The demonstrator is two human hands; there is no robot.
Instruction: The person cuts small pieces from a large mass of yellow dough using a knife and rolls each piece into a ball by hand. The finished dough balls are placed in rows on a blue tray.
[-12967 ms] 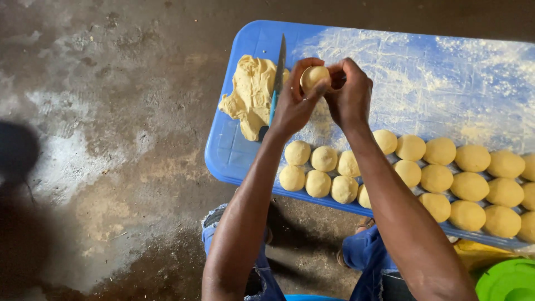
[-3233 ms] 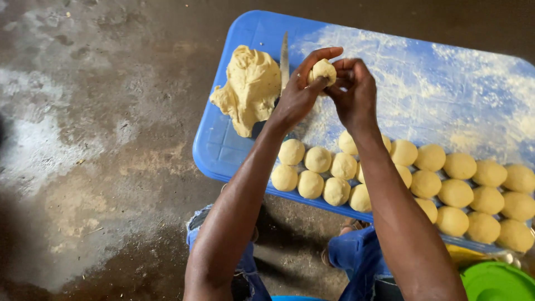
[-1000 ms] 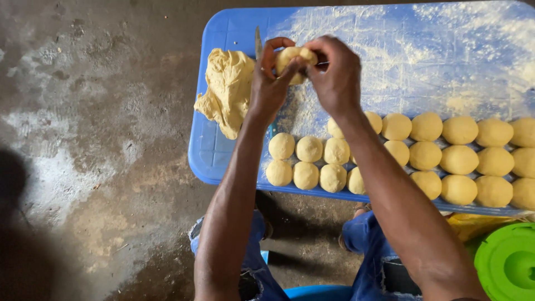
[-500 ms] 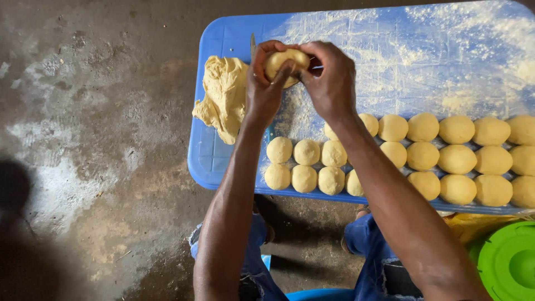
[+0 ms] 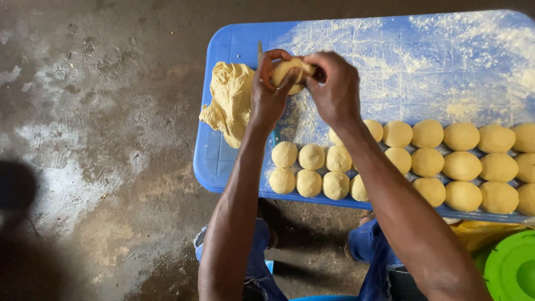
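Yellow dough piece (image 5: 288,71) is pinched between the left hand (image 5: 268,95) and right hand (image 5: 334,89), lifted above the floury blue surface (image 5: 423,72) so it can be shaped all round.

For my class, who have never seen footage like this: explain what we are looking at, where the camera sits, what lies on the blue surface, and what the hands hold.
There is no machine here, only a person working with two bare hands. The single camera is worn on that person's head and looks down, so the arms enter from the bottom of the picture.

The left hand and right hand meet above a blue plastic surface dusted with flour. Between them, in a shared grip, is a small piece of dough.

On the surface, to the left, lies a large lump of dough. A knife blade shows just beyond the left hand. Along the near edge sit rows of rounded dough balls.

Below are the person's blue trousers, a concrete floor and, at bottom right, a green plastic lid.
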